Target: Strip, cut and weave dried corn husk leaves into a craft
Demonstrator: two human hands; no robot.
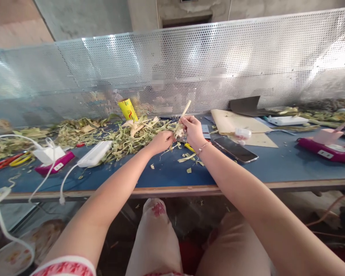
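My right hand is closed around a pale plant stalk, whose cut-looking end sticks up above the fist. Just left of it and lower, my left hand pinches the withered leaves at the stalk's lower part. The fingertips of both hands are nearly touching and partly hidden. Behind and left of my left hand lies a heap of dried, yellow-green plant trimmings. Loose leaf scraps lie on the blue tabletop below my hands. A yellow-handled tool, partly covered, rests beside my right wrist.
Right of my forearm are a phone, brown paper and a small white case. Leftward lie a white power bank, a purple power strip with cables, and red-handled scissors. A perforated metal screen stands behind.
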